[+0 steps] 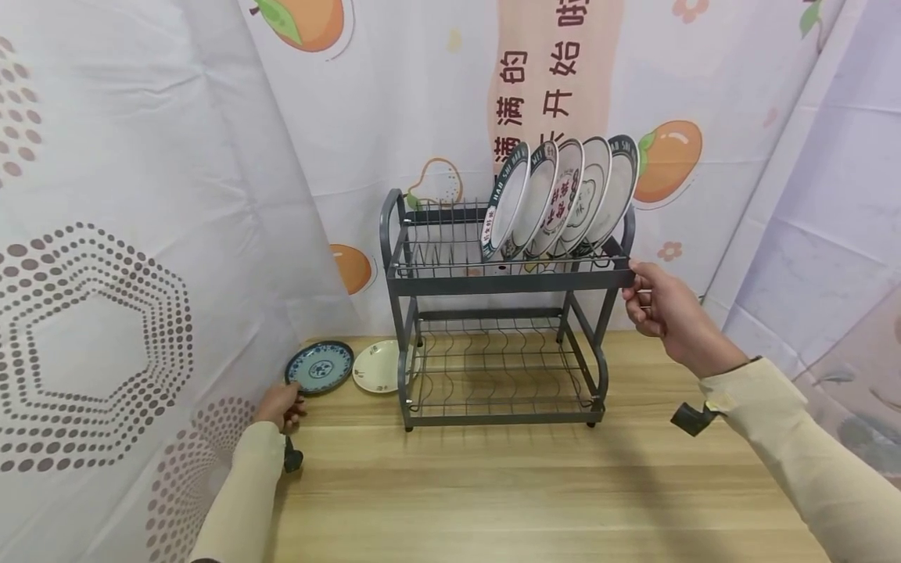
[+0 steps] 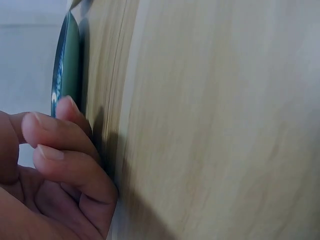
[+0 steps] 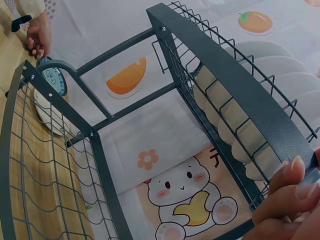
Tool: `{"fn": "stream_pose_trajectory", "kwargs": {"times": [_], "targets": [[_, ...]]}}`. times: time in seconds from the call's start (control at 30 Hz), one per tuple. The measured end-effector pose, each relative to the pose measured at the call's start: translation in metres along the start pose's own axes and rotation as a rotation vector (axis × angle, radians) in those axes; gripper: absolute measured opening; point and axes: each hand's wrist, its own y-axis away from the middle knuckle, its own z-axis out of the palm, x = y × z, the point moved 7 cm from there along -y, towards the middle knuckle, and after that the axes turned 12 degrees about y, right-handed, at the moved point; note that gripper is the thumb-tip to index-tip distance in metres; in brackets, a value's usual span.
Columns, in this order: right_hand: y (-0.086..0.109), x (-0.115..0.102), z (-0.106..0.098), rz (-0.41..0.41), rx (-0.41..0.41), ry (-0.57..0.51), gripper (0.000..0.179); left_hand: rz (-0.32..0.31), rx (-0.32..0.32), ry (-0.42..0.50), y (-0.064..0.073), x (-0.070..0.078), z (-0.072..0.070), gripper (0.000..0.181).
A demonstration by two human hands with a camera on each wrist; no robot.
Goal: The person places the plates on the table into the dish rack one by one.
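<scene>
At the left, my left hand (image 1: pixel 280 404) has its curled fingers at the near rim of a small blue patterned plate (image 1: pixel 320 366). In the left wrist view, the fingers (image 2: pixel 67 132) pinch the edge of this plate (image 2: pixel 67 60); the thumb's contact is partly hidden. My right hand (image 1: pixel 665 309) grips the right front corner of a dark grey two-tier dish rack (image 1: pixel 510 283). Its fingers (image 3: pixel 287 185) curl at the end of the upper tier's bar. Several white plates with green rims (image 1: pixel 563 199) lean upright in the right part of the upper tier.
A cream plate (image 1: pixel 376 366) lies beside the blue one, partly behind the rack's left leg. The lower wire shelf (image 1: pixel 500 367) sits just above the wooden table (image 1: pixel 507 493). Printed white cloth (image 1: pixel 394 94) hangs behind and along both sides.
</scene>
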Motion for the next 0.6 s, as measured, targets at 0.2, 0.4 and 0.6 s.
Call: {"fn": "stream_pose_trajectory", "kwargs": {"times": [0.2,0.4,0.6], "targets": [[-0.002,-0.001,0.000,0.002,-0.009,-0.012,0.041,-0.002,0.000,-0.008,-0.009,-0.003,-0.005,0.036],[-0.004,-0.002,0.002,0.009,-0.007,-0.010,0.040,-0.005,0.009,-0.020,-0.016,-0.004,-0.009,0.033],[-0.004,0.001,0.000,0.023,0.003,-0.034,0.038,0.014,-0.019,-0.027,-0.021,-0.002,-0.005,0.033]]}}
